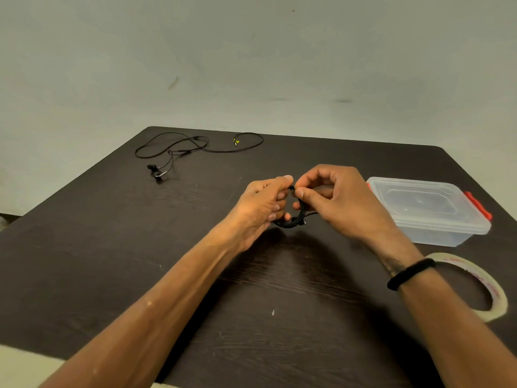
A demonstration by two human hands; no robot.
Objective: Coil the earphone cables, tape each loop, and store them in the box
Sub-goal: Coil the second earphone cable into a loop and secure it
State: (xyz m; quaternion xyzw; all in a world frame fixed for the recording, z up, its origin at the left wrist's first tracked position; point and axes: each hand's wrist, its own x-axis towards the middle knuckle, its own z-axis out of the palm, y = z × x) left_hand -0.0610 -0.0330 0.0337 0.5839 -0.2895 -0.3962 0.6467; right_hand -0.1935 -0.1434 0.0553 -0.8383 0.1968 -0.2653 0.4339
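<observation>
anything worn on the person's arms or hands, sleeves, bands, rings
Both forearms are bare in view, with no sleeves showing. The right wrist carries a thick black band, plain and rounded like a hair tie. The left hand and right hand show no rings or gloves. The left wrist has nothing on it.

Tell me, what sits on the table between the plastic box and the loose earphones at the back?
In the head view, both hands, left and right, holding a coiled cable; otherwise bare table.

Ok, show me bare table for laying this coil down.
Free: the near middle between your forearms, and the left side below the loose earphones. Crowded: the right, with box and tape.
</observation>
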